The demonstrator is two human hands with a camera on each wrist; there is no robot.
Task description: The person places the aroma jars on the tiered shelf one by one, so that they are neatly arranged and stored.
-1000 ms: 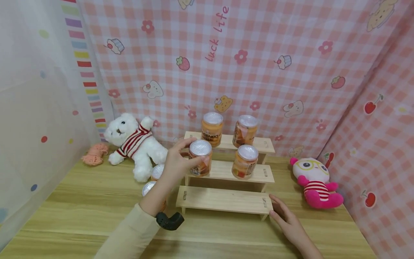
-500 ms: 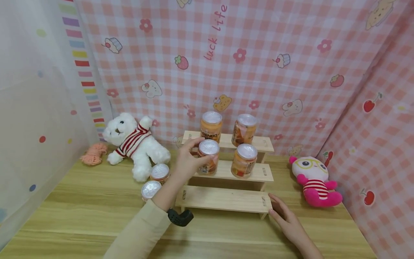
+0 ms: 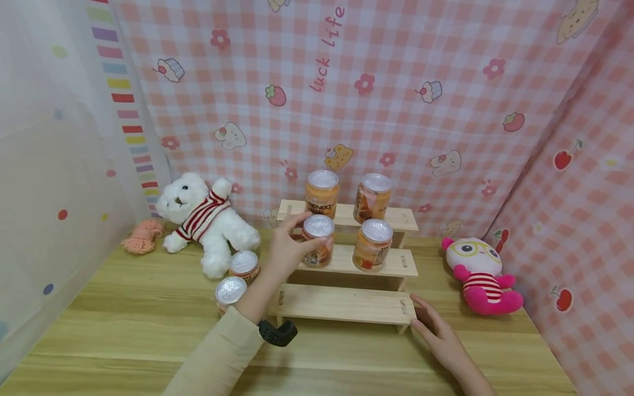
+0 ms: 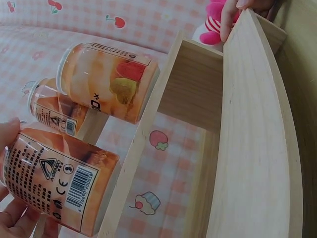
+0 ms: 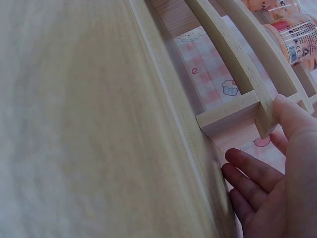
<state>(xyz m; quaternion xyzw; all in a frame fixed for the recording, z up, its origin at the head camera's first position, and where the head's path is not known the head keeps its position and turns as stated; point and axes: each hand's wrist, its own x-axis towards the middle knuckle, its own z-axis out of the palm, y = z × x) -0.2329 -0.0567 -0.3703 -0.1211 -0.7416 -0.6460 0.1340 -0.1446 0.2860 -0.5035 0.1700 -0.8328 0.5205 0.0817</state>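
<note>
My left hand holds a clear-sided can with a silver lid and orange label. Thumb and fingers are on its opposite sides in the left wrist view, and it stands upright at the left of the middle tier of a wooden step shelf. To its right is a similar can. Two more, a left can and a right can, stand on the top tier. My right hand grips the right end of the lowest tier between thumb and index finger, its other fingers loosely extended.
On the wooden table, two more cans stand left of the shelf, partly behind my left arm. A white teddy bear and peach yarn lie farther left. A pink plush toy sits at right. Checked cloth hangs behind.
My left hand has shifted the can slightly right along the middle tier, then stayed nearly still over the last half second. My right hand keeps its place at the shelf's end.
</note>
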